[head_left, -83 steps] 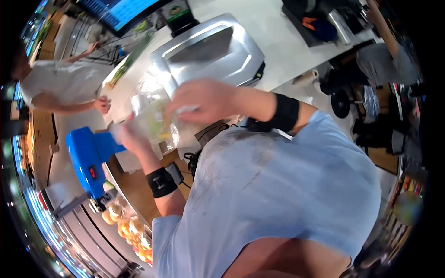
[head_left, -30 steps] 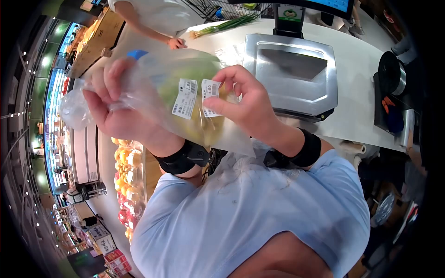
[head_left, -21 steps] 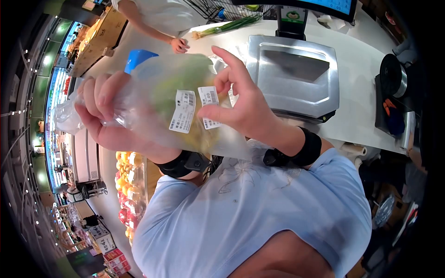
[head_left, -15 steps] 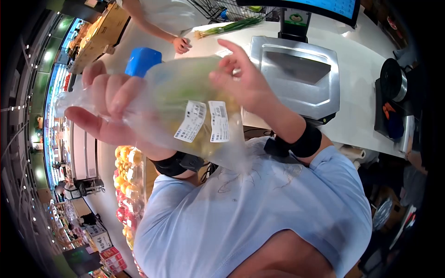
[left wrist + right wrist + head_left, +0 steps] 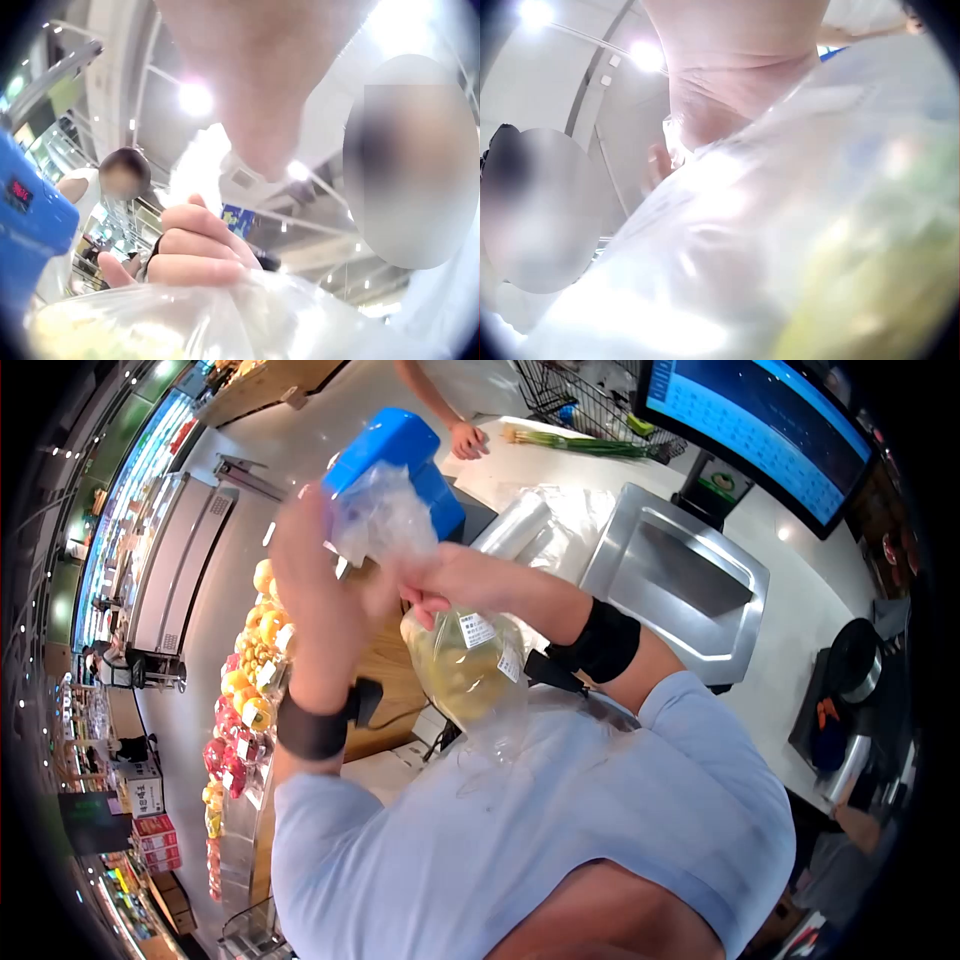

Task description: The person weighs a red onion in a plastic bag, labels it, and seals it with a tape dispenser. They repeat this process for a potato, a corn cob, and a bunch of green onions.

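Observation:
In the head view, a clear plastic bag (image 5: 455, 685) of yellow-green produce, with two white labels (image 5: 477, 628), hangs in front of the blue shirt. My right hand (image 5: 455, 578) grips its twisted neck; the curled fingers (image 5: 196, 244) show in the left wrist view, with the loose bag top (image 5: 199, 169) rising above them. My left hand (image 5: 315, 580) is raised beside the bag's crumpled top (image 5: 385, 515), blurred; whether its fingers hold the plastic cannot be told. Close up, the bag (image 5: 705, 262) fills much of the right wrist view.
A blue device (image 5: 440, 495) stands just beyond the hands. To the right are a metal scale (image 5: 680, 585) and a lit screen (image 5: 760, 435). Green onions (image 5: 585, 443) lie at the counter's far side near another person's hand (image 5: 468, 440). Packed fruit (image 5: 250, 670) is at left.
My right hand has moved from beside the labels to the bag's neck. My left hand has left the neck and risen. The bag now hangs down, and the view has turned.

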Action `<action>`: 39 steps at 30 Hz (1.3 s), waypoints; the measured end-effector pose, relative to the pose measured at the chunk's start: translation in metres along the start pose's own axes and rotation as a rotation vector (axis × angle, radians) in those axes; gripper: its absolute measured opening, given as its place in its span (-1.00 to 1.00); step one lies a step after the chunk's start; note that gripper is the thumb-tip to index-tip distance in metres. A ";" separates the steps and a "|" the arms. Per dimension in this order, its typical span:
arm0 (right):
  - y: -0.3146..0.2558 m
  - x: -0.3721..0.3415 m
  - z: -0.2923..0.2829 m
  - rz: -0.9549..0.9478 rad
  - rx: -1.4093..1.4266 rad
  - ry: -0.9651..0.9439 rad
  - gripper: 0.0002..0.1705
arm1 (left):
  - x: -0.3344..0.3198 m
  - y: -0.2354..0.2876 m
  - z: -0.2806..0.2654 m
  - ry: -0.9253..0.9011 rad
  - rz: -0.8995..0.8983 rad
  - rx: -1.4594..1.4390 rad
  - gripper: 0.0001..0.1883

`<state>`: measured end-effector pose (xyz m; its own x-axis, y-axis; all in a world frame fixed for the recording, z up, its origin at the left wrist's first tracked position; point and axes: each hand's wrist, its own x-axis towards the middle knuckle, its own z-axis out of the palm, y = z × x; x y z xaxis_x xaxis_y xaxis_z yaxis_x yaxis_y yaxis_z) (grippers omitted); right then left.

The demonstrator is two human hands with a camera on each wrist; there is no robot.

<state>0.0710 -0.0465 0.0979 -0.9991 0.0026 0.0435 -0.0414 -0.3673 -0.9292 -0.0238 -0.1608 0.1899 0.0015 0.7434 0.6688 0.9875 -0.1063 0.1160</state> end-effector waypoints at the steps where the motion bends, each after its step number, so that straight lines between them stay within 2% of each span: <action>1: 0.010 0.011 -0.002 -0.002 -0.005 -0.006 -0.72 | -0.014 0.003 -0.008 0.007 0.252 0.080 -0.57; 3: 0.026 0.028 0.004 -0.452 -0.184 -0.121 -0.73 | -0.023 0.019 -0.023 -0.251 0.661 0.034 -0.33; 4: 0.024 0.034 0.011 -0.434 -0.179 -0.149 -0.73 | -0.018 0.011 -0.022 -0.417 0.573 0.150 -0.19; 5: 0.020 0.042 0.019 -0.282 -0.504 -0.131 -0.73 | -0.019 -0.005 -0.025 -0.415 0.529 0.168 -0.19; 7: 0.006 0.062 0.038 -0.012 -1.165 -0.096 -0.72 | -0.030 -0.044 -0.038 -0.806 0.038 0.269 -0.17; 8: 0.003 0.065 0.041 0.044 -0.672 -0.016 -0.74 | -0.039 -0.057 -0.039 -0.773 -0.032 0.238 -0.25; 9: 0.005 0.075 0.040 0.045 -0.676 -0.042 -0.74 | -0.042 -0.067 -0.041 -0.767 -0.056 0.248 -0.25; 11: 0.011 0.097 0.034 0.089 -0.715 -0.126 -0.75 | -0.041 -0.084 -0.039 -1.016 -0.227 0.394 -0.28; 12: 0.013 0.105 0.035 0.104 -0.636 -0.126 -0.73 | -0.033 -0.089 -0.044 -1.012 -0.243 0.325 -0.44; 13: 0.021 0.115 0.032 0.108 -0.641 -0.143 -0.73 | -0.031 -0.099 -0.045 -1.006 -0.260 0.325 -0.44; 15: 0.047 0.139 0.021 -0.107 -0.569 0.001 -0.70 | -0.021 -0.123 -0.046 -1.122 -0.280 0.373 -0.56; 17: 0.064 0.154 0.017 -0.124 -0.547 0.052 -0.67 | -0.021 -0.151 -0.040 -1.091 -0.327 0.413 -0.60; 19: 0.073 0.168 0.018 -0.156 -0.552 0.212 -0.70 | -0.017 -0.181 -0.032 -1.216 -0.299 0.331 -0.58; 20: 0.072 0.169 0.019 -0.170 -0.676 0.290 -0.75 | -0.018 -0.205 -0.029 -1.190 -0.154 0.272 -0.59; 21: 0.076 0.173 0.023 -0.168 -0.670 0.289 -0.75 | -0.008 -0.209 -0.030 -1.253 -0.303 0.262 -0.62; 23: 0.088 0.188 0.031 -0.519 -0.725 0.633 -0.79 | 0.010 -0.211 -0.035 -1.269 -0.402 0.284 -0.64; 24: 0.095 0.195 0.033 -0.506 -0.738 0.720 -0.79 | 0.016 -0.216 -0.035 -1.261 -0.320 0.305 -0.67; 25: 0.101 0.202 0.034 -0.511 -0.732 0.725 -0.79 | 0.019 -0.220 -0.034 -1.264 -0.316 0.311 -0.67; 27: 0.110 0.212 0.034 -0.495 -0.777 0.897 -0.78 | 0.023 -0.226 -0.032 -1.185 -0.311 0.288 -0.66; 29: 0.113 0.219 0.030 -0.478 -0.771 0.914 -0.78 | 0.027 -0.233 -0.030 -1.211 -0.319 0.313 -0.65; 31: 0.112 0.224 0.030 -0.462 -0.767 0.932 -0.77 | 0.027 -0.243 -0.029 -1.091 -0.259 0.343 -0.63; 32: 0.111 0.227 0.030 -0.483 -0.777 0.965 -0.77 | 0.028 -0.247 -0.029 -1.091 -0.255 0.345 -0.63; 34: 0.110 0.234 0.028 -0.506 -0.787 0.999 -0.75 | 0.033 -0.247 -0.031 -1.120 -0.436 0.229 -0.61; 38: 0.127 0.254 0.013 -0.442 -0.919 0.983 -0.77 | 0.036 -0.262 -0.029 -1.129 -0.529 0.152 -0.60; 39: 0.127 0.257 0.011 -0.408 -0.977 0.949 -0.77 | 0.033 -0.268 -0.028 -1.111 -0.594 0.030 -0.61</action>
<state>-0.1910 -0.1025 -0.0048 -0.5289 0.7067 0.4699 0.0731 0.5896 -0.8044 -0.2925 -0.1262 0.2016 -0.3264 0.8261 -0.4594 0.8845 0.4383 0.1597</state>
